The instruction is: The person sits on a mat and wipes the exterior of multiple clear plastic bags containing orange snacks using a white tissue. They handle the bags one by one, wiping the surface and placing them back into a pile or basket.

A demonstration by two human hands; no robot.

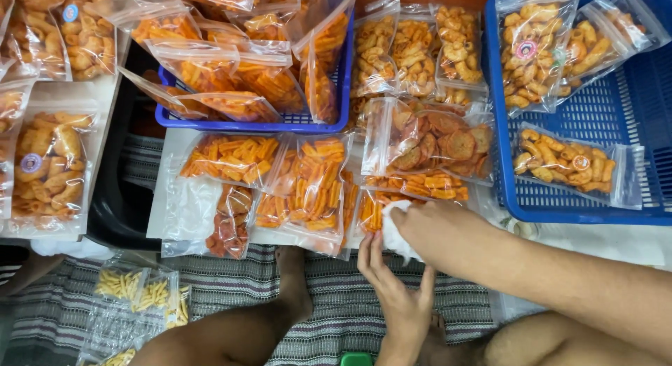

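My right hand reaches in from the right and is closed around a small crumpled white wad, either cloth or plastic. My left hand comes up from below, fingers spread, its fingertips touching the underside of the wad. Both hands hover just in front of clear zip bags of orange stick snacks lying on the floor. A bag of round brown crackers lies just beyond my right hand.
A blue basket at the back is piled with orange snack bags. Another blue basket on the right holds bags of curled yellow snacks. More bags lie at the left. Small bags of yellow sticks rest on a striped mat. My bare leg crosses it.
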